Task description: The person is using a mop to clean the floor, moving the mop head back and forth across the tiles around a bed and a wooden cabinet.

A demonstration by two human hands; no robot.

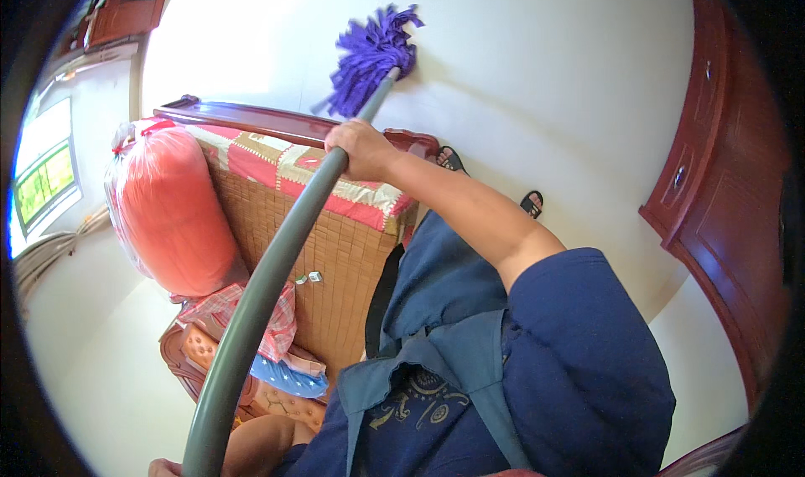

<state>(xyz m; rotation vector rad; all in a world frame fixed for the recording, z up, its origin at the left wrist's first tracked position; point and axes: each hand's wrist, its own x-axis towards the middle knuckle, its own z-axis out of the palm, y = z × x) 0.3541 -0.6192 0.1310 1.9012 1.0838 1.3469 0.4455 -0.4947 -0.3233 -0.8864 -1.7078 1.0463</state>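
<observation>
A mop with a long grey-green handle (268,301) slants across the view from the lower left to the upper middle. Its head of purple cloth strips (373,62) lies spread on the pale floor, beyond the foot of the bed. My right hand (362,150) is closed round the handle's lower part, with that arm stretched forward. At the bottom left edge, my left hand (165,468) grips the upper part of the handle; the handle and the picture's edge hide most of it.
Left of my legs stands a bed with a woven mat (344,263) and a dark wooden footboard (260,118). On it are a stuffed pink plastic bag (180,213), a blue star-patterned pillow (289,376) and two small boxes (314,277). Reddish-brown cabinets (721,184) line the right.
</observation>
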